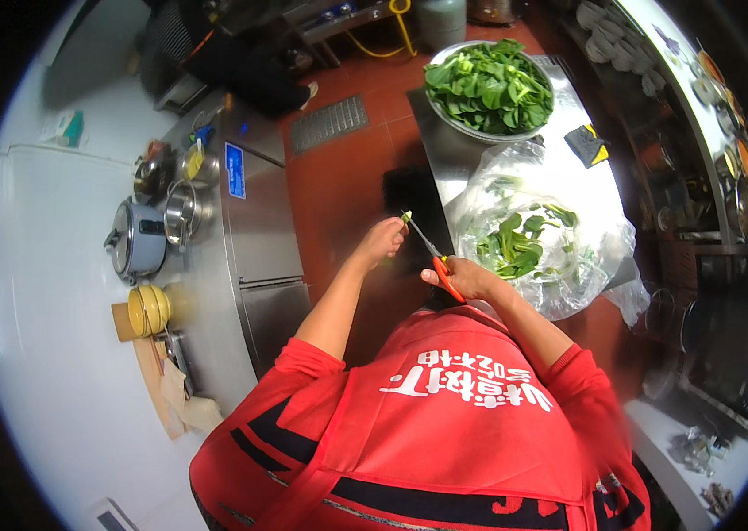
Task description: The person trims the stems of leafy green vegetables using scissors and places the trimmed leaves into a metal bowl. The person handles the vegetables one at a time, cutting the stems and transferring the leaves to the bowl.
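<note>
Between the fingers of my left hand point(384, 240) is a small piece of green vegetable stem point(406, 216), its pale end pointing up. My right hand point(467, 277) grips scissors with red and yellow handles point(448, 279); their blades point towards the stem. Whether the blades touch it cannot be told. Beside my right hand, loose leafy greens point(513, 249) lie in a clear plastic bag point(550, 302) spread over a steel table point(566, 99). Farther back on that table stands a metal bowl point(437, 113) heaped with leafy greens point(490, 89).
A black and yellow cloth-like item point(588, 146) lies on the table. To the left, a steel counter point(205, 292) holds a grey pot point(136, 240), yellow bowls point(148, 310) and a metal pan point(181, 211). Another person in dark clothes point(228, 63) is at the upper left, near a floor drain point(329, 124).
</note>
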Action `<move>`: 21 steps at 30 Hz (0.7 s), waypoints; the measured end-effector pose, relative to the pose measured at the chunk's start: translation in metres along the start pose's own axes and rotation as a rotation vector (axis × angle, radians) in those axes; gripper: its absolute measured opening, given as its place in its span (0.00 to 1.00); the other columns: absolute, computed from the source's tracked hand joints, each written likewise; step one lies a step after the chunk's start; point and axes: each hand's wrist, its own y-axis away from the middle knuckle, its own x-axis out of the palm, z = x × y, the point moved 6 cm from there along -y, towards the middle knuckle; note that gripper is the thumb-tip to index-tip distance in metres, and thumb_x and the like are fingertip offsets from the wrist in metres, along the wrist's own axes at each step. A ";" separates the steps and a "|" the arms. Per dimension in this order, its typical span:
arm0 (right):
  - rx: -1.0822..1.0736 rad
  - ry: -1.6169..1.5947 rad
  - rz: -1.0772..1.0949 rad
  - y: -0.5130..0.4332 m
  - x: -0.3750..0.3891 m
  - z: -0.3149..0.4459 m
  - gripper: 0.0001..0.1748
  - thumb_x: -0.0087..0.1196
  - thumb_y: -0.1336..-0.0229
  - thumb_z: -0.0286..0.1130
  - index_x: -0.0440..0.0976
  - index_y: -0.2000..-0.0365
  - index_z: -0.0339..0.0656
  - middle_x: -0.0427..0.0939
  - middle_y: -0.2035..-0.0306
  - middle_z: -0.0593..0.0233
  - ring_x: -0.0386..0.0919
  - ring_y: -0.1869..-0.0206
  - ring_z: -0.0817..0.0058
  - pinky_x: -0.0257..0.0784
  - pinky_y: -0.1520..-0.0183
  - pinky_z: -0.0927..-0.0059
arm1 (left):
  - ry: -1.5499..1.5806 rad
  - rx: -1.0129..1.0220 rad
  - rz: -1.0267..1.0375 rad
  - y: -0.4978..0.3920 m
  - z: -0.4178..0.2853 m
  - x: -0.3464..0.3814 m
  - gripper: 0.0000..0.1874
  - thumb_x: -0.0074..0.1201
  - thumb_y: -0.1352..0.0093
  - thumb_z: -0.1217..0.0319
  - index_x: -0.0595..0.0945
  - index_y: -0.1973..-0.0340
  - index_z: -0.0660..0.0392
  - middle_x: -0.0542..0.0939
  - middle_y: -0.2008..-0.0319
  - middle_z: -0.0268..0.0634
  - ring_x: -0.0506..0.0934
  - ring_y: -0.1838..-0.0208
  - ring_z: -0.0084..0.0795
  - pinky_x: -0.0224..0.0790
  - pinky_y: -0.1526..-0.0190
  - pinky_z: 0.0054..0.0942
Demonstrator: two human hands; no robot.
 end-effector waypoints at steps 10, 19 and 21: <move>0.076 -0.086 0.139 -0.040 0.016 -0.003 0.41 0.53 0.37 0.68 0.76 0.75 0.31 0.75 0.82 0.56 0.79 0.80 0.69 0.74 0.76 0.67 | 0.125 -0.182 0.016 -0.004 0.033 -0.050 0.15 0.41 0.21 0.57 0.74 0.62 0.54 0.63 0.81 0.23 0.58 0.82 0.16 0.51 0.78 0.21; 0.150 -0.262 -0.119 0.011 -0.001 -0.072 0.45 0.49 0.37 0.70 0.79 0.65 0.27 0.81 0.74 0.52 0.81 0.68 0.63 0.75 0.60 0.60 | 0.981 0.093 0.383 -0.031 -0.021 -0.034 0.33 0.29 0.20 0.50 0.72 0.36 0.68 0.77 0.39 0.54 0.74 0.36 0.52 0.64 0.32 0.49; 0.128 -0.334 -0.190 0.036 -0.005 -0.078 0.43 0.50 0.36 0.68 0.78 0.66 0.28 0.79 0.76 0.56 0.79 0.70 0.66 0.75 0.62 0.61 | 1.027 0.092 0.456 -0.044 -0.038 -0.022 0.34 0.30 0.20 0.50 0.70 0.35 0.68 0.74 0.36 0.55 0.72 0.32 0.53 0.61 0.29 0.50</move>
